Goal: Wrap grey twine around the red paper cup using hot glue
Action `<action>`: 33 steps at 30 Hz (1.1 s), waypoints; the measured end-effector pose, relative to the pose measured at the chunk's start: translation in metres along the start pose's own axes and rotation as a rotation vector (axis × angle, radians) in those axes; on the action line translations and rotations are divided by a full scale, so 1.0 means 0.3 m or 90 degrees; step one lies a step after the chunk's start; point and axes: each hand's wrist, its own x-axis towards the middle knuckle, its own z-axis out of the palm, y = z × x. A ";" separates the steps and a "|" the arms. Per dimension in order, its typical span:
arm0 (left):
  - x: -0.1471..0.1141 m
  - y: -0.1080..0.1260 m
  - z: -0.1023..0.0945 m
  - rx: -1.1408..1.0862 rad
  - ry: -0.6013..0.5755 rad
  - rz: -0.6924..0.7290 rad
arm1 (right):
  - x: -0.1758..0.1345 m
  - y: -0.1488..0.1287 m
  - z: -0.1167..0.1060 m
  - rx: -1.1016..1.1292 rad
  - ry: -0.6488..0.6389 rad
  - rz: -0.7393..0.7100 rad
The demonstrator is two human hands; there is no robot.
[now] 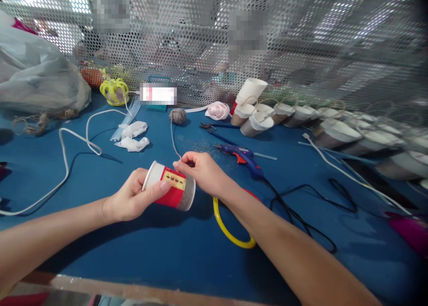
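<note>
My left hand (132, 196) is wrapped round a paper cup (174, 198) lying on its side in the air, its white rim facing left. The cup is red with a yellow label, and grey twine circles its base end. Close to that base, my right hand (197, 170) pinches the twine (173, 138) between thumb and fingers. From there the strand runs back to a small grey ball of twine (178, 115) on the blue table.
A blue glue gun (240, 154) with a black cord lies right of centre, near pliers (220, 126) and a yellow ring (230, 237). Twine-wrapped cups (257, 124) line the back right. White gloves (132, 143), a white cable (67, 163) and a plastic bag (36, 69) are left.
</note>
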 end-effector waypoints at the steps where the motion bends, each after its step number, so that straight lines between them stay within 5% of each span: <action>1: 0.000 0.000 0.003 -0.048 0.009 -0.041 | 0.001 0.003 0.001 -0.001 0.000 0.000; 8: 0.011 0.020 0.027 -0.266 0.111 -0.195 | 0.013 0.032 0.024 -0.025 0.011 -0.001; 14: 0.060 0.030 0.016 -0.340 0.253 -0.263 | 0.009 0.001 -0.035 -0.104 0.184 -0.023; 17: 0.080 0.025 0.005 -0.336 0.293 -0.312 | -0.032 -0.055 -0.056 -0.100 0.167 -0.055; 21: 0.084 0.021 0.002 -0.351 0.304 -0.315 | -0.074 -0.094 -0.024 -0.116 0.057 -0.086; 33: 0.070 0.026 0.013 -0.311 0.292 -0.304 | -0.074 -0.083 0.019 -0.198 0.102 -0.075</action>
